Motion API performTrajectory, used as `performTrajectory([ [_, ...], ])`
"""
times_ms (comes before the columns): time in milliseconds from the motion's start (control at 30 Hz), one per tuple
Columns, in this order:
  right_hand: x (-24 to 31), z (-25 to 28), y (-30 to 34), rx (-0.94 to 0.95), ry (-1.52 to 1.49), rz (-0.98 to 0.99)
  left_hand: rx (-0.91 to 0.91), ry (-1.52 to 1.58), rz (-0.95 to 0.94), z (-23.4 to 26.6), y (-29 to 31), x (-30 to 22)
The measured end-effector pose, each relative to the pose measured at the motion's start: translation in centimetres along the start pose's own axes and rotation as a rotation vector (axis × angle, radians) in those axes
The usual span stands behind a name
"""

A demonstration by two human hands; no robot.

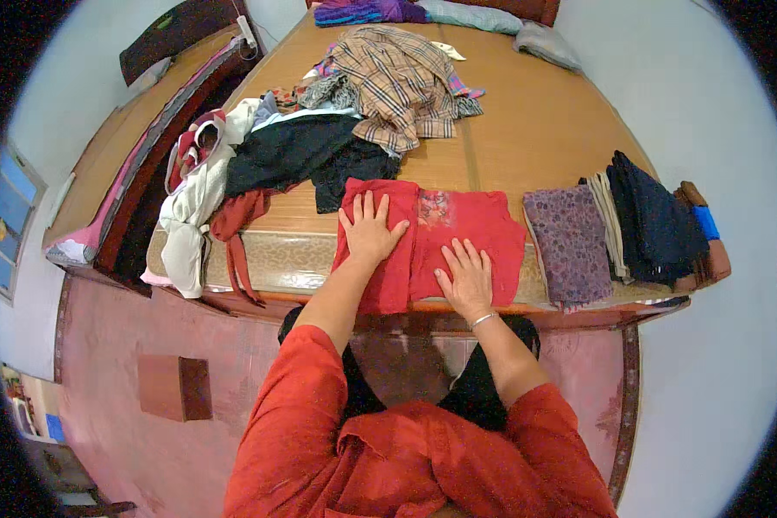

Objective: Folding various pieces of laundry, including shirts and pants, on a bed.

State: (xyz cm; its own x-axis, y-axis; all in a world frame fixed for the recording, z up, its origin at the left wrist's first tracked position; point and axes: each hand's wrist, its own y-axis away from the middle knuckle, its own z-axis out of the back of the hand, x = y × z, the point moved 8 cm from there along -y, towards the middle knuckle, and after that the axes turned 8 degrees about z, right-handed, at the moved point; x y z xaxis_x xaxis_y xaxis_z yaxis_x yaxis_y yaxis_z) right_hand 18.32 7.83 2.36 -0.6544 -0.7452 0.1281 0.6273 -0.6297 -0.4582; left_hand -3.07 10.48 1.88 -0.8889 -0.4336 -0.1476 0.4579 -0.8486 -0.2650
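A red garment [479, 216] with a printed picture near its middle lies spread along the front edge of the bed, its left part folded over in a strip. My left hand [374, 231] rests flat on that folded strip, fingers spread. On the right part of the same garment lies my right hand [468, 278], also flat with fingers apart, a bracelet at its wrist. Neither hand grips anything. Black clothing [293, 151] lies just beyond the garment's left corner. To the right, a folded purple patterned cloth [568, 242] sits close beside the garment's edge.
A loose heap with a plaid shirt [397, 78] lies farther back on the bed mat [527, 129]. Folded dark clothes [656, 224] stand at the right edge. White clothing [190, 220] hangs over the front left. A brown box [173, 387] stands on the floor.
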Motion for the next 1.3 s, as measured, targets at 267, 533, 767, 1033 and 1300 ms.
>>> performTrajectory([
  [267, 0.2, 0.2, 0.0, -0.04, 0.021, 0.016, -0.039, 0.036, -0.008, 0.8, 0.5, 0.0],
  [533, 0.8, 0.3, 0.4, 0.092, 0.042, 0.024, 0.061, 0.06, 0.083, 0.6, 1.2, 0.3],
  [767, 0.2, 3.6, 4.1, -0.089, -0.031, -0.144, 0.029, -0.002, 0.061, 0.1, 1.1, -0.1],
  [1033, -3.8, 5.3, 8.3, -0.024, -0.04, -0.262, 0.016, -0.052, 0.044, -0.6, 0.9, -0.2],
  [1300, -4.1, 6.3, 8.3, -0.141, -0.046, -0.208, 0.061, -0.055, 0.062, -0.4, 0.8, -0.4],
])
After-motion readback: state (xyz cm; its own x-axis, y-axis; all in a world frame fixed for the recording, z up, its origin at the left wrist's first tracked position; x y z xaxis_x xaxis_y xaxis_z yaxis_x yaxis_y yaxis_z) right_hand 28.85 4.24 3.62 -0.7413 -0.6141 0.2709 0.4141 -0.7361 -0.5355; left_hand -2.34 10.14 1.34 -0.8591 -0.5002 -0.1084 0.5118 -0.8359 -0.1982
